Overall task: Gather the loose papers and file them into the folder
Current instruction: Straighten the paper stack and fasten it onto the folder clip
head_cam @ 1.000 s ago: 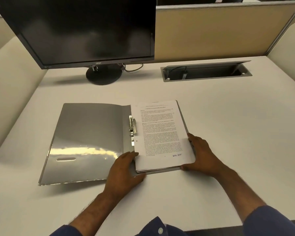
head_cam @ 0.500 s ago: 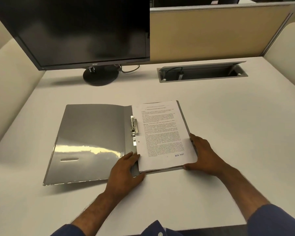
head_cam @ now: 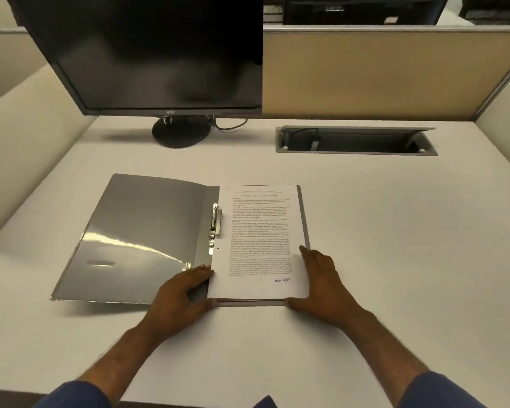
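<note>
A grey folder (head_cam: 136, 240) lies open on the white desk, its cover flap spread to the left. A stack of printed papers (head_cam: 261, 240) rests on the folder's right half, beside the metal clip (head_cam: 215, 223) at the spine. My left hand (head_cam: 180, 298) grips the stack's lower left corner, fingers on the folder near the spine. My right hand (head_cam: 324, 287) holds the stack's lower right corner and right edge. The papers' bottom edge hangs slightly past the folder's bottom edge.
A black monitor (head_cam: 147, 51) on a round stand (head_cam: 181, 132) is at the back left. A recessed cable tray (head_cam: 357, 139) with its lid raised sits in the desk at the back right. Partition walls enclose the desk (head_cam: 395, 231).
The papers and both hands have shifted slightly, squaring the stack on the folder's right half. My head view has tilted and moved a little; the hands keep their hold.
</note>
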The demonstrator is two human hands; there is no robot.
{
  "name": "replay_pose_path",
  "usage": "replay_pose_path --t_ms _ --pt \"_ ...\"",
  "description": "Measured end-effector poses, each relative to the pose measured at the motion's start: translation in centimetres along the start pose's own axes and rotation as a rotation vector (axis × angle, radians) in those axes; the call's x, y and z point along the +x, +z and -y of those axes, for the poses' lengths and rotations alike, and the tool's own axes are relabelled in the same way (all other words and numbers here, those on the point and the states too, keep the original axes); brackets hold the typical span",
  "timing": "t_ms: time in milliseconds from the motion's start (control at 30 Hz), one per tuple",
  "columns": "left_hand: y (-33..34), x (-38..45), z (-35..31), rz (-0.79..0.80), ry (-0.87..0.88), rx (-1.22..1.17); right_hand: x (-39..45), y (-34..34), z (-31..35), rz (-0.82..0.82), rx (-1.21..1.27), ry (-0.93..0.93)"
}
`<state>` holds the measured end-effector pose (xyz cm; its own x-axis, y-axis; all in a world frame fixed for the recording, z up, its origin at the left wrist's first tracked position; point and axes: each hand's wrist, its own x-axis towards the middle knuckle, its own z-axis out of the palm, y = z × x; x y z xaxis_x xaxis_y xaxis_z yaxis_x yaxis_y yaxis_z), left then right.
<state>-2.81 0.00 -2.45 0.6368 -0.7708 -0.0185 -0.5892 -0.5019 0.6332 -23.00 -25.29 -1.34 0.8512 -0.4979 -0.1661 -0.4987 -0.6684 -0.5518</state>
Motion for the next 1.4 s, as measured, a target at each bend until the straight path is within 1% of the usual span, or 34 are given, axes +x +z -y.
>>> replay_pose_path --t_ms 67,200,500,600,700,800,867,933,967,1033,1100,1167,1233,1400 --pt "-0.2 0.0 -0.1 -0.017 -0.022 -0.029 -0.2 0.2 -0.2 -0.010 0.014 -0.017" --pt "0.1 -0.2 -0.2 -0.049 0.027 -0.004 -0.3 0.4 -0.3 -0.011 0.009 -0.032" --pt "0.2 -0.5 0.0 -0.067 0.157 0.129 -0.2 0.3 0.5 0.019 0.043 0.041" --pt "0.3 -0.4 0.5 -0.054 0.158 0.147 0.1 0.2 0.6 0.036 0.030 0.056" --pt "0.2 -0.5 0.6 -0.028 0.146 0.130 0.4 0.3 0.6 0.040 0.033 0.057" --pt "-0.3 -0.5 0.5 -0.023 0.160 0.047 0.7 0.0 0.2 0.072 0.059 0.069" --pt "-0.6 -0.4 0.7 -0.026 0.167 -0.014 1.2 -0.7 0.1 0.085 0.206 0.126" --pt "-1.1 -0.3 0.9 -0.007 0.115 -0.076 2.1 -1.4 0.2 0.056 0.361 0.179" --pt "-1.2 -0.3 0.9 0.002 0.081 -0.098 2.7 -1.8 0.4 0.030 0.393 0.194" --pt "-1.3 0.1 0.6 0.010 0.013 -0.127 4.3 -2.5 0.8 -0.031 0.422 0.234" --pt "-1.4 0.8 -0.1 -0.030 -0.062 -0.150 6.0 -3.3 1.0 -0.088 0.431 0.286" --pt "-1.6 1.7 -0.7 -0.084 -0.125 -0.179 7.5 -3.8 1.4 -0.091 0.441 0.318" --pt "-1.7 2.6 -1.0 -0.094 -0.161 -0.185 8.7 -4.1 1.8 -0.071 0.469 0.359" --pt "-1.6 3.7 -1.2 0.016 -0.184 -0.127 11.0 -4.4 2.4 -0.079 0.430 0.393"
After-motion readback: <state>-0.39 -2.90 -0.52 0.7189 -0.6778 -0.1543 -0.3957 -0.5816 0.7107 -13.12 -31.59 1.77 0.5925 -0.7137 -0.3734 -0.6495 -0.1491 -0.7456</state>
